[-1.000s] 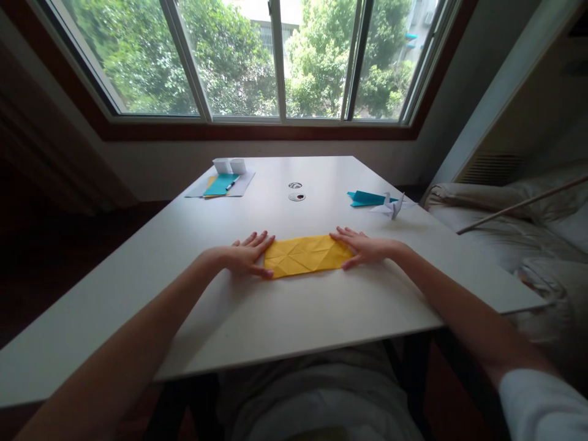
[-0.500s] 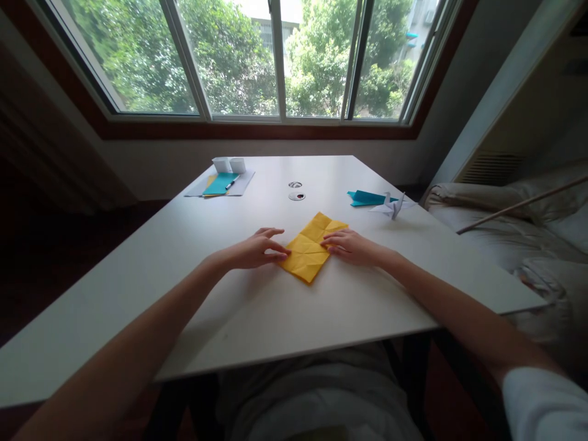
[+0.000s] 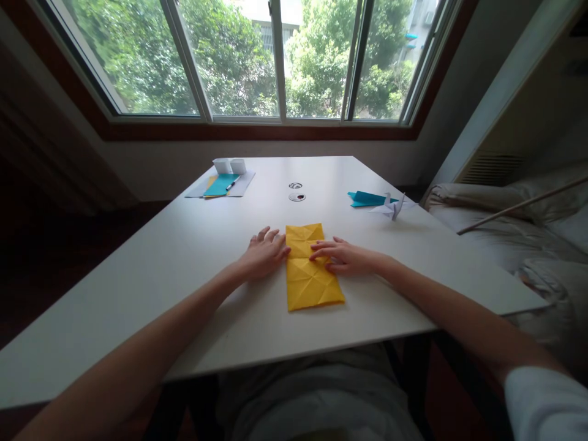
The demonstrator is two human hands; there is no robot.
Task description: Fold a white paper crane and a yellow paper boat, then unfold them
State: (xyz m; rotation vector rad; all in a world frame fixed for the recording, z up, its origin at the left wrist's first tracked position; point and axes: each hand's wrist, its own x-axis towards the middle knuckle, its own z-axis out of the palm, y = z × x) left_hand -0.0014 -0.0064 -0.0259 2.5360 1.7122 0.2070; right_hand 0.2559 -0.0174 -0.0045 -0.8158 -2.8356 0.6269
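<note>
A creased yellow paper [image 3: 310, 275], folded into a long rectangle, lies flat on the white table [image 3: 193, 245] with its long side pointing away from me. My left hand [image 3: 264, 254] rests flat at the paper's left edge, fingers spread and touching it. My right hand [image 3: 342, 257] lies on the paper's right side, fingertips pressing on its middle. Neither hand grips the sheet.
At the far left lie sheets of grey, teal and yellow paper [image 3: 221, 184] with a pen and two small white boxes [image 3: 229, 165]. A teal folded piece [image 3: 366, 198] and a white paper crane [image 3: 393, 207] sit at the far right. Two small round objects [image 3: 296, 196] lie mid-table. Bedding [image 3: 528, 233] is to the right.
The yellow paper has been turned a quarter turn on the table, from lying crosswise to pointing away from me. Both hands moved inward from its ends to its sides.
</note>
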